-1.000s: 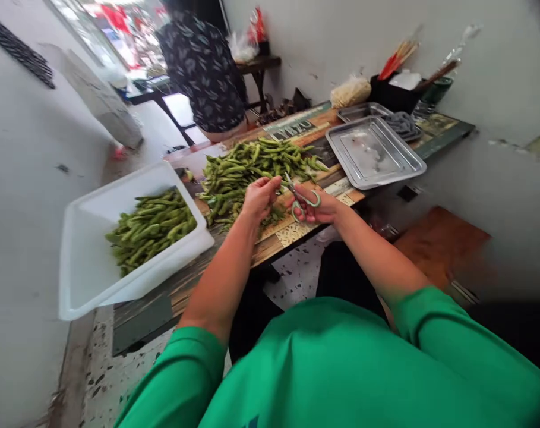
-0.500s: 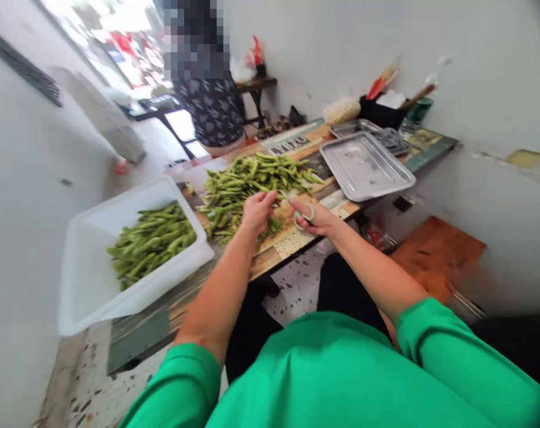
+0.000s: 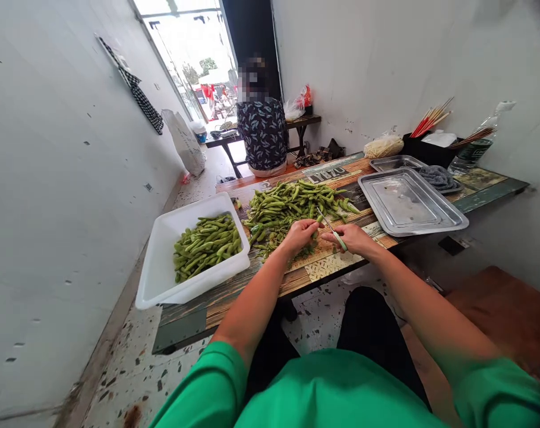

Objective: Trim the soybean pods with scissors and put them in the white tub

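Observation:
My left hand (image 3: 300,234) is closed, pinching a green edamame pod (image 3: 319,219) between thumb and fingertips. My right hand (image 3: 355,238) grips a pair of scissors (image 3: 339,240) with pale green handles, its blades pointing up and left beside the pod. Both hands are over the near edge of a big heap of edamame pods (image 3: 284,202) on the patterned wooden table (image 3: 234,310). Small green trimmings lie under and around my left hand. To the left, a white plastic tub (image 3: 150,282) holds more pods, piled at its right side.
Right of the heap lies a metal tray (image 3: 412,205), with a second tray (image 3: 397,161) and a grey cloth (image 3: 438,178) behind it. A black box (image 3: 423,150) with skewers and a plastic bottle (image 3: 474,145) stand by the wall. Beyond the table, a person (image 3: 261,134) sits facing away.
The view has tilted and swung left, so the table appears farther right and more of the doorway shows. The scissors have turned in my right hand; their handles now appear nearly edge-on.

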Demonstrator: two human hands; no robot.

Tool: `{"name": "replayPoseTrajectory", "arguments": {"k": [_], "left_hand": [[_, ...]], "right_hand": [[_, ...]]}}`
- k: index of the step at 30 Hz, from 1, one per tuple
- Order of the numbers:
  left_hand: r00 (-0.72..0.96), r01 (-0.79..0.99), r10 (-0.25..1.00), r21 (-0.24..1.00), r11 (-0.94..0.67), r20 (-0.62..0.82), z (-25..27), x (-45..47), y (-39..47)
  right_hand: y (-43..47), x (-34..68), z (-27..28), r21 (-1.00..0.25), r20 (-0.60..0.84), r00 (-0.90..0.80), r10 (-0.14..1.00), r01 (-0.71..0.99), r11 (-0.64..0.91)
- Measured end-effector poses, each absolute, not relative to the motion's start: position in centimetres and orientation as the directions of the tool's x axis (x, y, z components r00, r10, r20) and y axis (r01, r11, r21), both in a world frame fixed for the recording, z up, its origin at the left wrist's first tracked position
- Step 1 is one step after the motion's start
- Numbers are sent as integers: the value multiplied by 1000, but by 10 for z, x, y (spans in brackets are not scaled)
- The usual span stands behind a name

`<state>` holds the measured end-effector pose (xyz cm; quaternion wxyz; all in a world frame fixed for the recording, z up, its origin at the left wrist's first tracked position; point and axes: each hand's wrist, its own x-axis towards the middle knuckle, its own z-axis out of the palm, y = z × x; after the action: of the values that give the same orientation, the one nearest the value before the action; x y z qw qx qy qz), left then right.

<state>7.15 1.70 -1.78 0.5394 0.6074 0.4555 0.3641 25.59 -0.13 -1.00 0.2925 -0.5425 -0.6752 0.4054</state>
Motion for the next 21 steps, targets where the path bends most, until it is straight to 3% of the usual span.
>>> {"name": "replayPoseTrajectory", "arguments": {"k": [6, 9, 10, 12, 15, 18, 20, 21], "left_hand": [[381, 142, 920, 989, 42, -94, -17, 72, 17], [341, 260, 934, 965, 17, -108, -7, 75, 9], [304, 327, 950, 944, -38, -67, 0, 75, 5], [136, 493, 978, 845, -205, 157, 21, 70, -6], [-97, 699, 834, 634, -332, 544, 62, 44, -29], [-313, 821, 658, 543, -176, 685, 95, -9, -46], [-447, 853, 593, 519, 57, 670, 105, -49, -50], [-479, 854, 630, 491, 172, 612, 106, -67, -50]], "right_hand": [[-7, 253, -11, -898, 1, -249, 969, 426, 110], [-15, 250, -16, -902, 21, -218, 976, 417, 112], [-16, 250, -19, -909, -1, -204, 979, 408, 84], [-15, 251, -28, -940, -29, -97, 995, 342, 6], [-9, 254, -41, -980, -39, -21, 999, 196, -34], [-5, 257, -48, -988, -60, -13, 998, 146, -58], [-5, 258, -49, -989, -56, -18, 998, 138, -53], [-5, 258, -48, -987, -35, -40, 999, 159, -28]]}}
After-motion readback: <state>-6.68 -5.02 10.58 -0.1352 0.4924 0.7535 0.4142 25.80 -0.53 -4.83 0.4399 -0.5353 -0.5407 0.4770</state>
